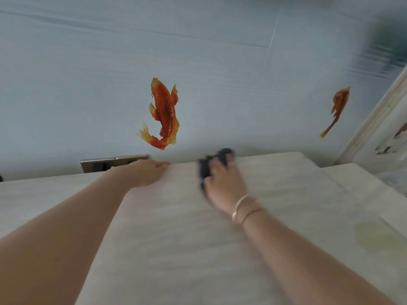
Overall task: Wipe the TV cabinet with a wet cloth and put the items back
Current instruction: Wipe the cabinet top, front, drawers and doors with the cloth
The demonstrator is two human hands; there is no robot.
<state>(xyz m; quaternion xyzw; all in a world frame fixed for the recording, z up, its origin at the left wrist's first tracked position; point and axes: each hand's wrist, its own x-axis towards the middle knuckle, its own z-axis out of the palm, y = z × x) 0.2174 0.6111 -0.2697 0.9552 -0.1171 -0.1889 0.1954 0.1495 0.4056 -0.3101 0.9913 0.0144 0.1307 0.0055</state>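
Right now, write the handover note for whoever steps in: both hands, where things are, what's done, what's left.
Left hand: flat, palm down at the back edge of the pale wood-grain cabinet top, holding nothing.
Right hand: gripping the dark crumpled cloth, pressed on the top near the back edge; blurred, so likely mid-wipe.
Done: cannot tell how much is wiped.
Left: a yellowish stain at the right front looks unwiped; finish the surface, then return the items, none of which are in view.
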